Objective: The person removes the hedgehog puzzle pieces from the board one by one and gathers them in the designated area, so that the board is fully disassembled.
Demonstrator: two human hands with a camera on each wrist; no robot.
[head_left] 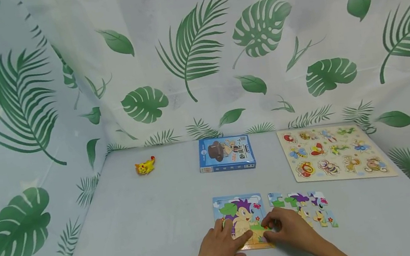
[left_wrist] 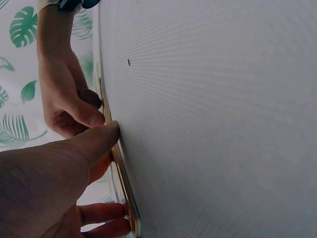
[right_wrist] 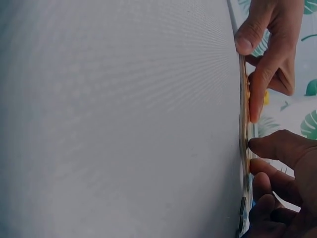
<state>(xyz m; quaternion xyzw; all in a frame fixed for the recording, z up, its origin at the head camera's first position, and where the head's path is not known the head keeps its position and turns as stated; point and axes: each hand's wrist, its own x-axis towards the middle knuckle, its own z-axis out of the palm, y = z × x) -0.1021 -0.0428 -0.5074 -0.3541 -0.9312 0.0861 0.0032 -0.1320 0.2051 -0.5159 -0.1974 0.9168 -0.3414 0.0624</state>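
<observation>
A square jigsaw puzzle (head_left: 257,197) with a purple-haired hedgehog picture lies on the table between both hands. My left hand (head_left: 219,246) rests over its lower left part, fingers extended on the picture. In the left wrist view, the left thumb (left_wrist: 105,135) touches the board's near edge. At the lower right corner, my right hand (head_left: 293,229) pinches a puzzle piece between thumb and index finger, the piece mostly covered. The right wrist view shows these fingertips (right_wrist: 260,145) down at the board's surface. Several loose puzzle pieces (head_left: 317,196) lie right of the board, some hidden behind the right hand.
Behind the puzzle lies a blue box (head_left: 226,153) with a hat picture. A wooden insect puzzle board (head_left: 285,144) lies at the back right. A small yellow toy figure (head_left: 145,166) is at the back left. Leaf-patterned curtains (head_left: 209,101) border the table.
</observation>
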